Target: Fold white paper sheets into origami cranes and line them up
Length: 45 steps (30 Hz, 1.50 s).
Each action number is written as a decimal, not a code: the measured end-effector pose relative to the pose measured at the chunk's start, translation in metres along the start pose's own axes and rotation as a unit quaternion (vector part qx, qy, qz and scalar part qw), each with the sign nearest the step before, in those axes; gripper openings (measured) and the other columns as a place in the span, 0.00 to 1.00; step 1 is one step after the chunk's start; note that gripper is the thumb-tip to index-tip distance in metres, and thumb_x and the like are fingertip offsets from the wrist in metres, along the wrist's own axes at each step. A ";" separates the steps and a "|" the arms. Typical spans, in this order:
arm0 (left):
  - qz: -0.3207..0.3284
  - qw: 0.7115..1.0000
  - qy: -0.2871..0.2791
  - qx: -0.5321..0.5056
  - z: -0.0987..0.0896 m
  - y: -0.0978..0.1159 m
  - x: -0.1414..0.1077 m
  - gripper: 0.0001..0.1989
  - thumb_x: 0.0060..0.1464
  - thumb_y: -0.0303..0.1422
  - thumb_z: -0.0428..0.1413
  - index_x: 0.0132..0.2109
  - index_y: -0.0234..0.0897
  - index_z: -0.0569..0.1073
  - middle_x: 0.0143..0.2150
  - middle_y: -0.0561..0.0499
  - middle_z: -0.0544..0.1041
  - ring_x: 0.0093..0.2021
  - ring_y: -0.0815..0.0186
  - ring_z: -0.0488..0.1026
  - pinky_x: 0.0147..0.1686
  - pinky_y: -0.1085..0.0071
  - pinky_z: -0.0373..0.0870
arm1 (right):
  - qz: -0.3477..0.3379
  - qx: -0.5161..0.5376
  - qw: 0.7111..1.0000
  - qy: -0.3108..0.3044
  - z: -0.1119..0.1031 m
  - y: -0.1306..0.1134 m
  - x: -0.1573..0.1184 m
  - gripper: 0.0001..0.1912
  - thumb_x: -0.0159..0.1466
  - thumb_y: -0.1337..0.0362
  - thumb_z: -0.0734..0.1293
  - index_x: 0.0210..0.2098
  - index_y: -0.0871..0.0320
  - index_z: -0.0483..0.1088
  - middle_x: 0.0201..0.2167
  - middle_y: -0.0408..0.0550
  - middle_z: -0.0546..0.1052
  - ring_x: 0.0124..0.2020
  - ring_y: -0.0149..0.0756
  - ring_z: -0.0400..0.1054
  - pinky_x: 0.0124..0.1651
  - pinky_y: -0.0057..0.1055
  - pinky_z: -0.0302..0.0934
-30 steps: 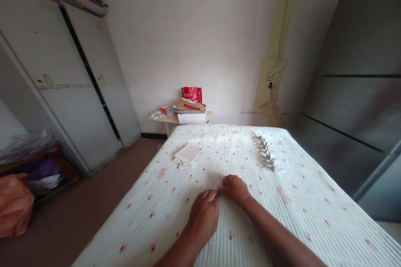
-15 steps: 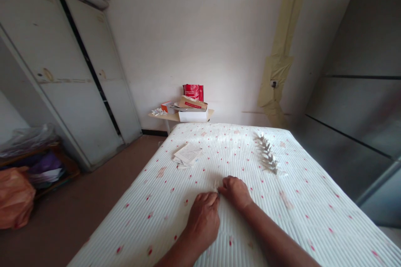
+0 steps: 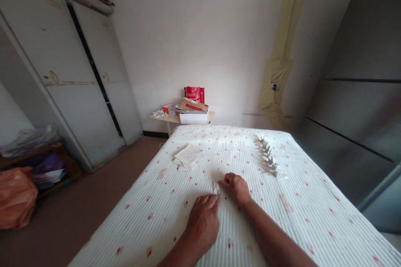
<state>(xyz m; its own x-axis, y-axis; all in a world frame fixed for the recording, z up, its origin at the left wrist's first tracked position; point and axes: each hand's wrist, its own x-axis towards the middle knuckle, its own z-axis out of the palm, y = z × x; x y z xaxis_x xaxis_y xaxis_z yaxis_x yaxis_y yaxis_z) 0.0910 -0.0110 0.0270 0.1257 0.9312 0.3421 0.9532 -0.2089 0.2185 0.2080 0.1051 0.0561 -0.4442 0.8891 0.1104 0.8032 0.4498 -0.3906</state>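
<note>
A small strip of folded paper [image 3: 216, 188] lies low over the quilted bed cover [image 3: 282, 233], between my two hands. My left hand [image 3: 203, 219] is closed, pinching its near end with thumb and fingertips. At the far right side of the paper, my right hand [image 3: 234, 187] has its fingers curled in a pinch; its fingertips partly hide the contact. Beyond my left hand rests a small stack of printed paper sheets [image 3: 188, 156]. Farther off on the right stands a row of several folded paper cranes [image 3: 267, 156].
Behind the bed's far edge, a small table [image 3: 167, 117] carries a white box [image 3: 194, 117], a red bag [image 3: 194, 94] and more small folded papers [image 3: 159, 114]. A metal cabinet [image 3: 90, 91] stands left, near an orange bag [image 3: 17, 190] on the floor.
My right hand has moved slightly up and away from my left fingertips, so more of the folded paper shows between them. My left hand stays almost in place. The view has shifted slightly.
</note>
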 end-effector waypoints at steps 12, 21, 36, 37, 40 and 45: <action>-0.004 1.000 0.002 -0.004 0.003 0.002 -0.001 0.17 0.49 0.24 0.48 0.45 0.33 0.72 0.45 0.44 0.73 0.46 0.60 0.65 0.49 0.60 0.60 | -0.078 -0.045 0.995 -0.045 0.004 -0.006 0.004 0.11 0.54 0.56 0.68 0.31 0.55 0.68 0.33 0.41 0.70 0.29 0.29 0.66 0.28 0.25 0.46; -0.010 1.000 -0.011 0.000 -0.002 0.005 0.000 0.18 0.47 0.25 0.49 0.47 0.32 0.72 0.46 0.43 0.73 0.46 0.59 0.65 0.50 0.60 0.59 | -0.056 -0.100 0.993 -0.018 0.010 -0.010 0.007 0.10 0.60 0.55 0.62 0.34 0.55 0.67 0.35 0.44 0.71 0.31 0.31 0.69 0.29 0.26 0.49; -0.006 1.000 -0.009 -0.007 -0.004 0.006 -0.002 0.19 0.47 0.24 0.47 0.48 0.33 0.71 0.47 0.44 0.73 0.47 0.59 0.65 0.51 0.59 0.58 | -0.087 0.008 0.996 -0.007 0.004 0.000 0.002 0.14 0.53 0.54 0.68 0.32 0.56 0.66 0.37 0.45 0.68 0.39 0.34 0.63 0.34 0.26 0.53; -0.006 1.000 -0.007 -0.005 -0.004 0.006 -0.002 0.19 0.47 0.24 0.47 0.48 0.32 0.71 0.47 0.44 0.73 0.47 0.59 0.65 0.51 0.59 0.58 | -0.085 -0.006 0.996 -0.012 0.003 -0.003 0.001 0.13 0.53 0.54 0.68 0.33 0.56 0.66 0.37 0.45 0.68 0.40 0.35 0.63 0.35 0.27 0.53; -0.009 1.000 -0.009 -0.001 -0.005 0.006 -0.001 0.19 0.48 0.25 0.47 0.48 0.32 0.71 0.48 0.44 0.72 0.47 0.59 0.65 0.51 0.60 0.58 | -0.077 -0.034 0.996 -0.013 0.002 -0.008 0.002 0.12 0.57 0.54 0.65 0.33 0.56 0.66 0.38 0.46 0.68 0.40 0.34 0.64 0.34 0.27 0.54; -0.012 1.000 -0.023 -0.002 -0.012 0.010 0.001 0.18 0.48 0.24 0.47 0.46 0.32 0.72 0.45 0.44 0.73 0.45 0.60 0.65 0.50 0.61 0.58 | -0.074 -0.081 0.994 0.005 0.008 -0.009 0.008 0.12 0.60 0.54 0.63 0.35 0.57 0.66 0.39 0.47 0.68 0.40 0.35 0.66 0.33 0.28 0.55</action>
<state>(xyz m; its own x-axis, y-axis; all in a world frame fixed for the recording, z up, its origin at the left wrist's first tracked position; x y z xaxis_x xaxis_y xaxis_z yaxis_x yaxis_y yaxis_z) 0.0971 -0.0158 0.0407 0.1146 0.9488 0.2943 0.9551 -0.1868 0.2301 0.1940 0.1078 0.0532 -0.5594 0.8123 0.1648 0.7829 0.5832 -0.2166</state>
